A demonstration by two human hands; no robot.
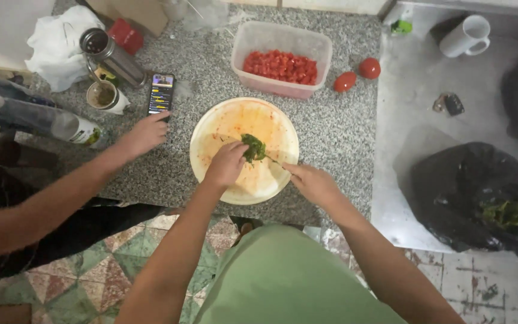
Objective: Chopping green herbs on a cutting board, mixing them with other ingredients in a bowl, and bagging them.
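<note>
Left hand (226,163) clamped on herbs (253,147), right hand (314,183) gripping knife (274,160) over board (211,141). Tomatoes (280,65) diced in far tub (283,37); herbs hardly chopped.

Plastic tub w/ diced tomato (281,65), two whole tomatoes (357,75), phone (161,93), white mug (466,36), black bin bag (481,201)

One view only, taken from a head-worn camera. The scene is seen from above, almost straight down, facing a speckled granite counter (331,129) that fills the upper half of the frame. The wearer's green shirt (283,279) and both forearms are seen entering from the bottom edge. The counter is viewed at arm's length. A patterned tiled floor (121,258) is caught at lower left.
</note>
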